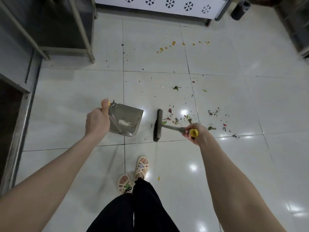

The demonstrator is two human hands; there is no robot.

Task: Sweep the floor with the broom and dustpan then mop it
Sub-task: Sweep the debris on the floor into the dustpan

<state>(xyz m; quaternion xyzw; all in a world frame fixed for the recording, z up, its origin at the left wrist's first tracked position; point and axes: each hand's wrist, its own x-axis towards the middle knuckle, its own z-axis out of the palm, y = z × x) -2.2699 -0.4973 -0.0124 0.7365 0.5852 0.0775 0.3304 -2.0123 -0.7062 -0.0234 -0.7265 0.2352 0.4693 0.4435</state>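
Head view: one dustpan (132, 113), one broom, two hands. The left hand (97, 122) grips the dustpan's upright handle, thumb laid up along it near the yellow tip; the other fingers are hidden behind the hand, so cannot tell how they lie. The grey dustpan is down at the floor (234, 101), mouth toward the broom, with one white clump (124, 122) inside. The right hand (196, 133) holds the broom handle's yellow end (194, 132), fingers wrapped round it. The broom head (158, 125) stands bristles-down just right of the dustpan, not touching it. Green and red leaf scraps (177, 120) lie scattered just right of the broom head, with more farther right. Two white bits (162, 86) lie beyond, and a loose row of yellow spots (173, 45) farther off. One yellow scrap (158, 178) lies near two sandalled feet (142, 166). Metal table legs (87, 39) stand upper left, one dark canister (240, 10) top right.
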